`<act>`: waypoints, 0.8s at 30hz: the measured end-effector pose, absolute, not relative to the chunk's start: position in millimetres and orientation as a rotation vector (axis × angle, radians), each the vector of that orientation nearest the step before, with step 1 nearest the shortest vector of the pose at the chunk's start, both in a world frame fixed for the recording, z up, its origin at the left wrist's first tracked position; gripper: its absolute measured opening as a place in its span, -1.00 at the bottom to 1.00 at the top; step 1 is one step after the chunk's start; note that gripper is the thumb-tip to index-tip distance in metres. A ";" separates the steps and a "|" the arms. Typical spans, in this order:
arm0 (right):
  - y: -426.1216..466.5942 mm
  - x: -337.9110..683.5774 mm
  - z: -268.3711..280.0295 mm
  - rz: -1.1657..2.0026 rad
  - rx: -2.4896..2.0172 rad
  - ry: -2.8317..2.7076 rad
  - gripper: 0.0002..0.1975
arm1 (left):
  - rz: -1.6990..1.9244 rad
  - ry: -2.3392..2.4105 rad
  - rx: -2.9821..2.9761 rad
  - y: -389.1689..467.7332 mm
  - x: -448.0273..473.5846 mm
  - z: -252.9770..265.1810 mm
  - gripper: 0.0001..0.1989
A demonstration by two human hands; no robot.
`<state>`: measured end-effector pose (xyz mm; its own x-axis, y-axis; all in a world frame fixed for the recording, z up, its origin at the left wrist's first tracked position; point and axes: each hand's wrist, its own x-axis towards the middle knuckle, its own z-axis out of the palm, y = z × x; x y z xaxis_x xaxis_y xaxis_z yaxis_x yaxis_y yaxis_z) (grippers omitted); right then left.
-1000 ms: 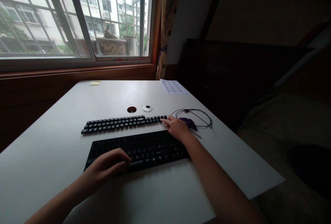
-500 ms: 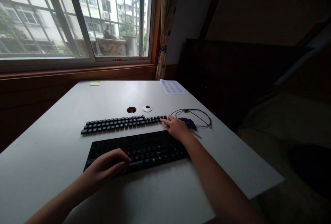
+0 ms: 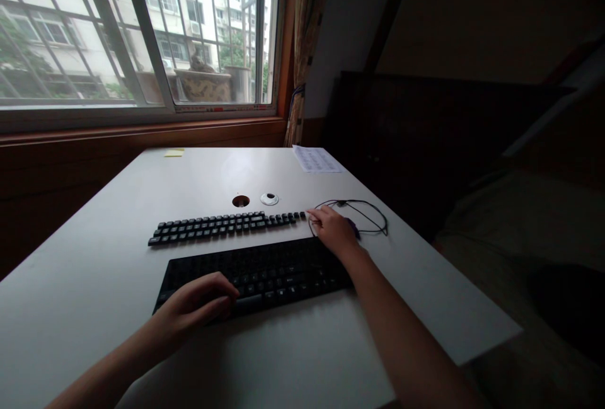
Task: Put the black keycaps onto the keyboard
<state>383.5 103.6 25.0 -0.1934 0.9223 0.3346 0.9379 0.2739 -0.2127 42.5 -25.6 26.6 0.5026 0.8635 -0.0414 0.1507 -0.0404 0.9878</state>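
Across the near part of the white table lies a black keyboard [image 3: 278, 273]; its upper part looks bare of keycaps, while lower rows still carry them. My left hand [image 3: 201, 299] is curled over its front left edge, thumb toward the near side. Behind it, loose black keycaps [image 3: 208, 227] stand in several neat rows. My right hand [image 3: 333, 229] hovers by the right end of these rows, index finger pointing left beside the last keycap [image 3: 302, 215]. Its other fingers are curled, and a thin line shows below them; what they hold is hidden. A purple cloth-like thing [image 3: 353, 227] peeks out behind this hand.
A black cable [image 3: 378, 215] lies looped at the right. Farther back are a round hole [image 3: 241, 201] in the tabletop, a white ring-shaped cover [image 3: 270, 198], a printed sheet [image 3: 316, 159] and a yellow note [image 3: 174, 152]. The table's right edge [image 3: 425, 248] runs beyond the cable.
My right hand has shifted slightly right, away from the end of the keycap rows, covering more of the purple thing. A thin rod seen by the wrist is now hidden. My left hand stays put.
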 end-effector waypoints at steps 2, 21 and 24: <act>104.7 392.0 31.0 -0.029 -1.573 -2.029 -0.65 | 0.723 0.920 1.533 -25.5 42.7 27.1 -0.76; 88.7 450.3 68.0 0.333 -1.822 -1.833 -0.54 | 0.719 1.006 1.456 -23.3 36.9 23.7 -0.77; 88.6 449.7 66.7 0.310 -1.832 -1.851 -0.54 | 0.723 1.016 1.453 -23.7 35.7 22.5 -0.74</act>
<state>449.7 88.6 66.7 0.0435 0.9797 0.1958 0.8623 0.0622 -0.5025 35.7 -23.7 22.5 0.4328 0.8939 -0.1167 0.1828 0.0398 0.9823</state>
